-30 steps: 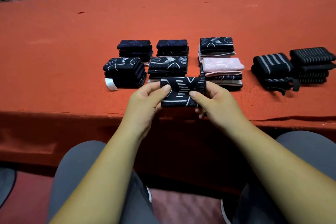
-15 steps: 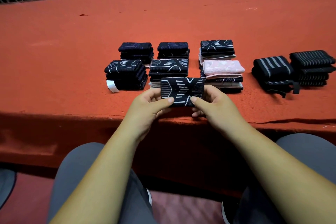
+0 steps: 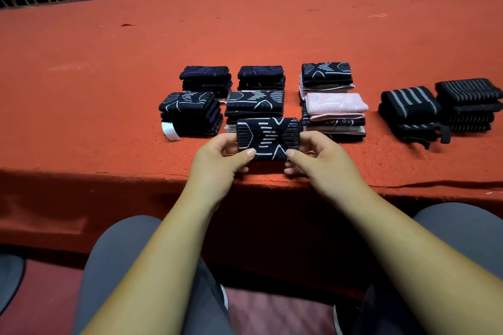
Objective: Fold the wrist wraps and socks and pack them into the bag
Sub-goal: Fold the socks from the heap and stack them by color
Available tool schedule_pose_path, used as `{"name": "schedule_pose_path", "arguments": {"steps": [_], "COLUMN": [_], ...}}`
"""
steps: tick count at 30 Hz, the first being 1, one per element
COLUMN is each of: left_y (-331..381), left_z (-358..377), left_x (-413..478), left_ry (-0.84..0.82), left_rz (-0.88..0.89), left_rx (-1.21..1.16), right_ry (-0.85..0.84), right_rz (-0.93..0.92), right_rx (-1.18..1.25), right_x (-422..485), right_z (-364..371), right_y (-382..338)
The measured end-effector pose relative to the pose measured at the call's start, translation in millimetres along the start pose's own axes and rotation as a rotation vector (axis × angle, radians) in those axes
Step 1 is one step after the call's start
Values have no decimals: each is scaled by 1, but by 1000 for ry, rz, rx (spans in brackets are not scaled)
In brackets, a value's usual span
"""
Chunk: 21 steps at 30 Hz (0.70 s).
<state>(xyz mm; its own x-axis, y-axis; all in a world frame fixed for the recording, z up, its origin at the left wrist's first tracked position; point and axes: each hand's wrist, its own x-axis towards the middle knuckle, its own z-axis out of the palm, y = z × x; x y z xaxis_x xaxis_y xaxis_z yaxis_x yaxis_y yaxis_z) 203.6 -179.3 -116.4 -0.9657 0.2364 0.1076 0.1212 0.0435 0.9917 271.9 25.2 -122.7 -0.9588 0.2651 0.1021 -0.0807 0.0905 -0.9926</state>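
**Q:** Entry one: where is the piece you are working on?

**A:** You hold the folded black sock with a white line pattern point(image 3: 268, 135) just above the near edge of the orange-red cloth-covered table point(image 3: 109, 76). It sits in front of the middle front stack of folded dark socks point(image 3: 255, 103). I cannot tell whether it touches that stack.

**Q:** Fingers?

**A:** Your left hand point(image 3: 217, 160) pinches the sock's left end, with the thumb tip on the near lower corner and the fingers curled behind. Your right hand point(image 3: 321, 158) mirrors it on the right end. Both hands are closed snugly on the fabric.

**Q:** Rest of the table?

**A:** Six sock stacks stand in two rows of three.
- A pale pink folded sock point(image 3: 336, 105) tops the front right stack.
- A white paper label point(image 3: 170, 130) sticks out from the bottom of the front left stack of dark patterned socks point(image 3: 190, 114).
- Further right, and apart from the socks, there are two piles side by side: the black wrist wraps with broad grey stripes point(image 3: 408, 109) and the black wrist wraps with fine grey stripes point(image 3: 468, 100).
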Motion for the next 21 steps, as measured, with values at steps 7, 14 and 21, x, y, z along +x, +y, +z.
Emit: {"name": "schedule_pose_path", "arguments": {"steps": [7, 14, 21], "left_y": [1, 13, 47], "left_z": [-5, -18, -47], "left_x": [1, 5, 31], "left_ry": [22, 215, 341], "left_rz": [36, 111, 257], "left_rx": [41, -31, 37], "right_ry": [33, 36, 46], "right_rz": [-25, -68, -159], "right_rx": [-11, 131, -5], "right_x": [-2, 4, 38], "right_z": [6, 20, 56], "right_y": [-2, -19, -68]}}
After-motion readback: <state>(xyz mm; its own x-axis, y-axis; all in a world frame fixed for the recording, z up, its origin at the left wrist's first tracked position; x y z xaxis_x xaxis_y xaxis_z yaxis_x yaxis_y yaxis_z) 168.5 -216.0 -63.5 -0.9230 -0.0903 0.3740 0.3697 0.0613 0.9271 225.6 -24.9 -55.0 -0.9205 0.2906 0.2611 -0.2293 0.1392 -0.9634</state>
